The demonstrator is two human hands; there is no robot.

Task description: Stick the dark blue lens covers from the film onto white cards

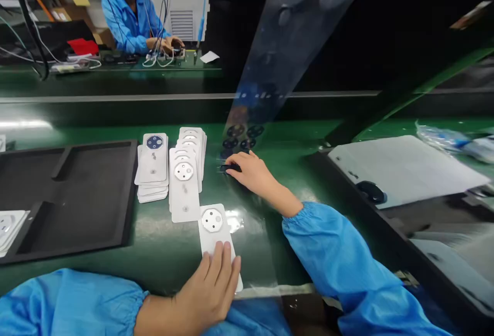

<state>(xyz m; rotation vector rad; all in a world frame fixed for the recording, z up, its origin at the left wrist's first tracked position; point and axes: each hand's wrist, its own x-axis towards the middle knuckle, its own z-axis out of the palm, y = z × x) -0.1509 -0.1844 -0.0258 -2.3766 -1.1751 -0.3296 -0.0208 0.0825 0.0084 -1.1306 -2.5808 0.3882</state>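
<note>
My left hand (210, 287) lies with straight fingers on the lower part of a white phone-back-shaped panel (216, 238); the panel's round camera area with small holes faces up. My right hand (252, 171) is closed in a pinch at the lower end of a clear strip (250, 104) with dark round pieces on it. Between the fingertips is a small dark piece (231, 168), partly hidden. Left of that hand, similar white panels (184, 192) lie overlapped in a row. Beside them is a stack of panels (153, 163), the top one with a dark blue camera disc.
A black divided tray (88, 202) is at the left, with some white panels (11, 230) in it. On the right stands a black-edged box with a white sheet (405, 171) and a dark oval object (371, 192). Across the bench a person in blue (133, 19) handles small parts.
</note>
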